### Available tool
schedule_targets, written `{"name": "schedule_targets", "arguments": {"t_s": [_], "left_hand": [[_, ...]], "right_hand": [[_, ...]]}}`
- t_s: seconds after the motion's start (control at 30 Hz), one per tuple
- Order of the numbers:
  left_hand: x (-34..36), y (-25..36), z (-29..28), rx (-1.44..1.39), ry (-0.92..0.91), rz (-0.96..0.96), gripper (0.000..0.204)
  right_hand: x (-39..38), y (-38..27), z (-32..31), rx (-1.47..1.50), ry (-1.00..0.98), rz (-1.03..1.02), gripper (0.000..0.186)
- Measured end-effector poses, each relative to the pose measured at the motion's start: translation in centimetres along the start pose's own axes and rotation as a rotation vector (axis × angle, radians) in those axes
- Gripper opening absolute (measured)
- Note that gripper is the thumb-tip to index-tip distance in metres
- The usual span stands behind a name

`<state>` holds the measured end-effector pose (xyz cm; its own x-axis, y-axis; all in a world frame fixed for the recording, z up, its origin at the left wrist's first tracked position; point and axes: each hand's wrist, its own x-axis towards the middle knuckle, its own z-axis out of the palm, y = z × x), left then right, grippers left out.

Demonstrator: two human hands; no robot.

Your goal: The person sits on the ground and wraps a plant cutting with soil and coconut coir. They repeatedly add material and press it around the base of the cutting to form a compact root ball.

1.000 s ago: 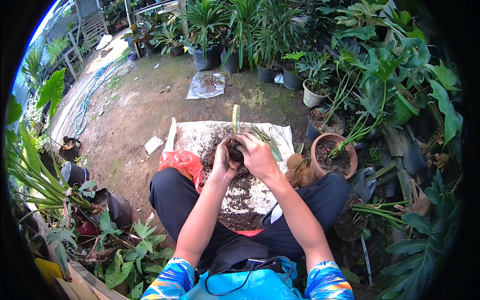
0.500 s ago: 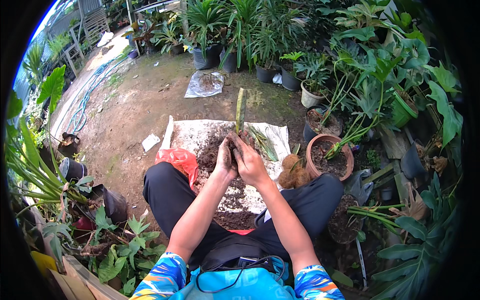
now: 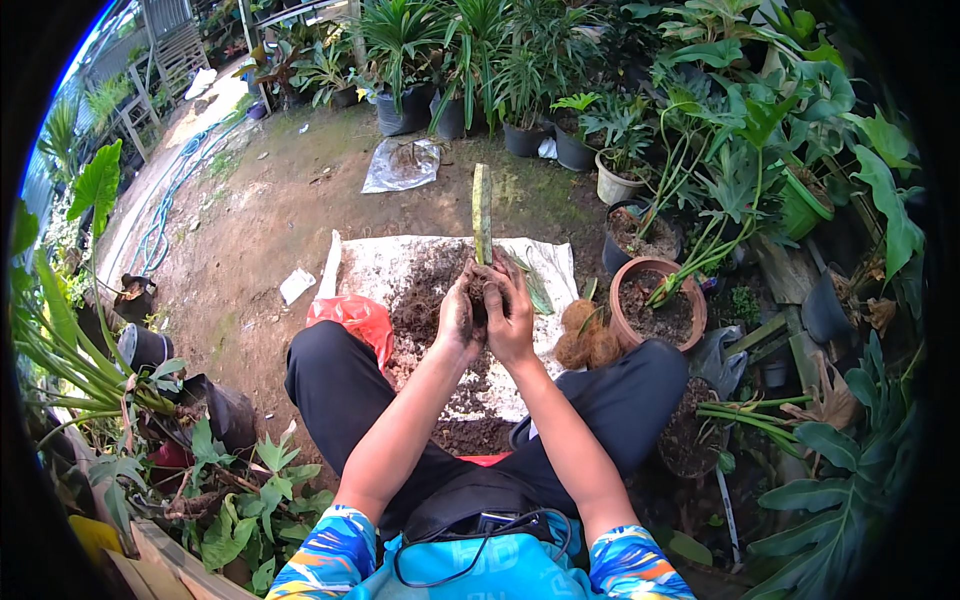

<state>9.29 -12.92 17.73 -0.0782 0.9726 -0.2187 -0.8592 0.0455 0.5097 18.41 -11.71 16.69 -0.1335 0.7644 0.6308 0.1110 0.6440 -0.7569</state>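
My left hand (image 3: 458, 312) and my right hand (image 3: 510, 318) are cupped together around a dark clump of soil (image 3: 478, 290), both dirty with it. An upright, mottled green-and-yellow strap leaf (image 3: 482, 210) rises out of the clump between my fingers; its base is hidden. Beneath them lies a white sheet (image 3: 357, 258) strewn with loose dark soil (image 3: 417, 300). More green leaf pieces (image 3: 539, 295) lie on it behind my right hand. A red plastic bag (image 3: 355, 325) is at the left edge of the sheet, and brown fibrous husks (image 3: 590, 345) are at its right.
Potted plants crowd the back and right, including a terracotta pot (image 3: 657, 340) beside the husks. A clear plastic sheet (image 3: 400, 170) lies on the dirt floor beyond me. A blue hose (image 3: 160, 220) runs along the left, where plants and a black pot (image 3: 145, 347) stand.
Over the last second my hands have closed more evenly around the soil, my right fingers turning upward. The leaf between them has risen and stands higher in view.
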Motion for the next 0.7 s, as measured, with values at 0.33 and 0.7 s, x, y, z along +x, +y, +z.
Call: {"name": "schedule_targets", "arguments": {"t_s": [0.33,0.7], "left_hand": [[0.2,0.5,-2.3,0.064,0.007,0.202,0.035],[-0.6,1.6,-0.3,-0.011,-0.059,0.012,0.035]], "right_hand": [[-0.5,-1.1,1.8,-0.02,-0.015,-0.071,0.024],[0.4,-0.3,-0.5,-0.046,-0.128,-0.138,0.038]]}}
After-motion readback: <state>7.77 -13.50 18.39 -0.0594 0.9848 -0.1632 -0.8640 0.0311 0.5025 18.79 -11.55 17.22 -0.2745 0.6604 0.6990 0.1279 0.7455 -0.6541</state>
